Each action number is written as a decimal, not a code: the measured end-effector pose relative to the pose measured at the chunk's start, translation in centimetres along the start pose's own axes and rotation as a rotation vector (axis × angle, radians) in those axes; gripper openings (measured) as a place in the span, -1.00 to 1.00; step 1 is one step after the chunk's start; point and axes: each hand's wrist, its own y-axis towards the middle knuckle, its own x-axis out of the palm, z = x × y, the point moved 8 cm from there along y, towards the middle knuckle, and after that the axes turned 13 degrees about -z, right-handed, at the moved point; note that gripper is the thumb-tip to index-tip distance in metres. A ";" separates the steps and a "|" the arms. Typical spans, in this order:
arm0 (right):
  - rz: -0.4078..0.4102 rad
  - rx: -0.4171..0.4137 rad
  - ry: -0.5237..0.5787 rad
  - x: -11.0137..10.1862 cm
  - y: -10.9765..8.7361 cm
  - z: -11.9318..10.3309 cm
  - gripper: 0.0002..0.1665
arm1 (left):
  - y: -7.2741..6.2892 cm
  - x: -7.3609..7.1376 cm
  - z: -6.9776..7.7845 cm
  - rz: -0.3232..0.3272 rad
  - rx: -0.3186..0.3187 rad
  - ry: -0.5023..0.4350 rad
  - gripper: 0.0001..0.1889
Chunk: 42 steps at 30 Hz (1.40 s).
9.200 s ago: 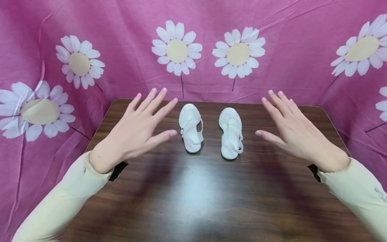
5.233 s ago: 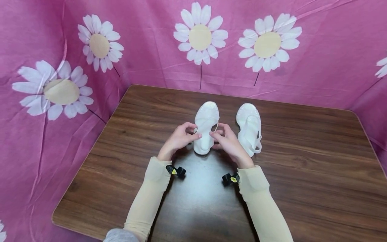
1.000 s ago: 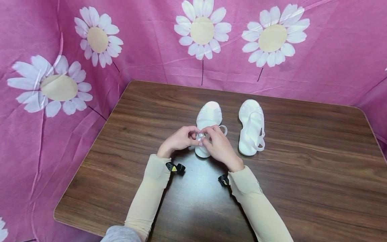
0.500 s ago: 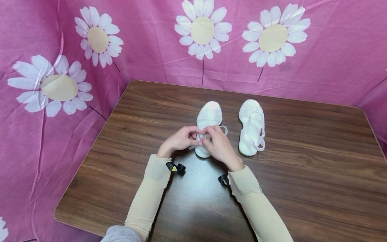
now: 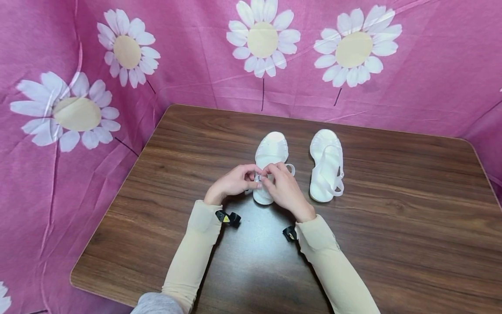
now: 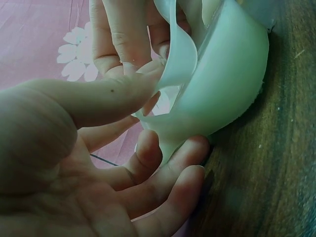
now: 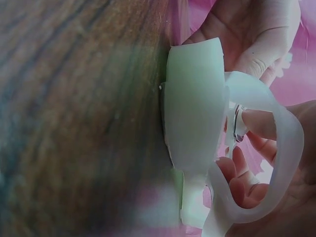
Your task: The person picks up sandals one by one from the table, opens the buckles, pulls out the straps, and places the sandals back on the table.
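- Fingers of the left hand (image 5: 234, 179): thumb and forefinger pinch the strap (image 6: 181, 61) close to the buckle (image 5: 259, 178); the others bend loosely below, tips by the shoe's side.
- Fingers of the right hand (image 5: 285, 185): drawn in narrow, pinching at the buckle; the right wrist view shows the thumb against its metal frame; what lies between the tips is partly hidden.
- Change: against half a second ago, both hands stand almost where they were, while the buckle shows a narrower face; it seems to be tilted, which suggests fine work on the fastening rather than a shifting of the shoe.
- Handled sandal (image 5: 272, 148): white, sole down on the worktop (image 5: 392, 196), toe away from the person; its rear half sits beneath and between the fingers; the strap bows out in a loop past the right knuckles.
- Other sandal (image 5: 326, 168): to the right of the first, apart from it and untouched; toe likewise away.
- Further out: pale sleeves (image 5: 190, 257), a black device (image 5: 228, 218) at the left wrist; pink daisy-print cloth (image 5: 188, 61) behind the worktop.
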 end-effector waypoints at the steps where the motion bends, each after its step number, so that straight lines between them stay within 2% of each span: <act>1: 0.001 0.000 0.002 0.0 0.0 0.0 -0.95 | 0.0 0.0 0.0 -0.001 0.001 0.001 -0.72; 11: 0.001 -0.021 0.026 0.0 0.0 0.1 -0.94 | 0.1 0.1 0.0 -0.009 0.014 0.003 -0.73; 26: -0.047 -0.013 0.068 0.1 0.2 0.6 -0.93 | 0.1 0.1 -0.2 -0.028 0.017 -0.004 -0.74; 42: -0.009 -0.002 0.042 0.2 0.2 0.3 -0.90 | -0.1 0.1 -0.1 -0.020 0.007 -0.035 -0.75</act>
